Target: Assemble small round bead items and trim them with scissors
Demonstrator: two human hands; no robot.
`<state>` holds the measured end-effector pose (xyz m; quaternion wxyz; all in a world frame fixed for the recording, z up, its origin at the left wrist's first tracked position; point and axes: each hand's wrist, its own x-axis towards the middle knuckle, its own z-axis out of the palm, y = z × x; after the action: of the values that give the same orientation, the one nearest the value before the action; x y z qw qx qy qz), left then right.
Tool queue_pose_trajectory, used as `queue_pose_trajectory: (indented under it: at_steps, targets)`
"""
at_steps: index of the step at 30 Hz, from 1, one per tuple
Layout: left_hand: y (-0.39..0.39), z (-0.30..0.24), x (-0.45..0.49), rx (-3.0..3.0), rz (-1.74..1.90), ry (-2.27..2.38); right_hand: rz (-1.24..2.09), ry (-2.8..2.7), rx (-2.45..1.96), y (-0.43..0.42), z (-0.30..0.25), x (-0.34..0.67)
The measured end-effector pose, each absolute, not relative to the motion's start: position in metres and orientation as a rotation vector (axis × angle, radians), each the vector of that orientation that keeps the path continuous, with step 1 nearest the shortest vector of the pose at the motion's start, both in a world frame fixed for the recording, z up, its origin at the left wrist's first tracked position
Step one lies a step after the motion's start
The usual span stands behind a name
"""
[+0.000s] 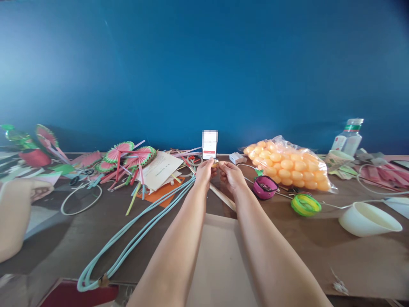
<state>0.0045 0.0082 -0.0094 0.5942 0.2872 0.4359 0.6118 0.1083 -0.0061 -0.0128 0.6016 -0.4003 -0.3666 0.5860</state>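
Both my arms reach forward over the brown table (pixel 319 243). My left hand (pixel 204 170) and my right hand (pixel 230 174) meet at the fingertips. Together they pinch a small yellowish object (pixel 216 163), too small to name. Both hands are closed around it. A thin wooden stick (pixel 223 197) lies on the table under my right wrist. Just beyond the hands stands a small white card with a red stripe (pixel 209 146).
Pink and green paper fans (pixel 128 155) and coloured strips lie at the left, with long light-blue tubes (pixel 137 232). A bag of orange balls (pixel 287 164), a magenta pouch (pixel 264 187), a green ring (pixel 306 204), a white bowl (pixel 367 218) and a bottle (pixel 348 138) sit at the right. Another person's arm (pixel 12 213) shows at the far left.
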Motion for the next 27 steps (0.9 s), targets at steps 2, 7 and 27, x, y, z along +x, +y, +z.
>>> queue_pose_trajectory:
  at_steps: [2, 7, 27]
  targets:
    - [0.0077, -0.0091, 0.0045, 0.669, 1.422, 1.012, 1.356, -0.847, -0.927, -0.0064, -0.0123, 0.1081]
    - [0.0074, -0.0094, 0.0048, 0.678, 1.426, 1.007, 1.336, -0.844, -0.918, -0.0056, -0.0129, 0.1078]
    - [0.0053, -0.0047, 0.006, 0.597, 1.448, 0.898, 1.329, -0.868, -0.908, -0.0057, -0.0126, 0.1066]
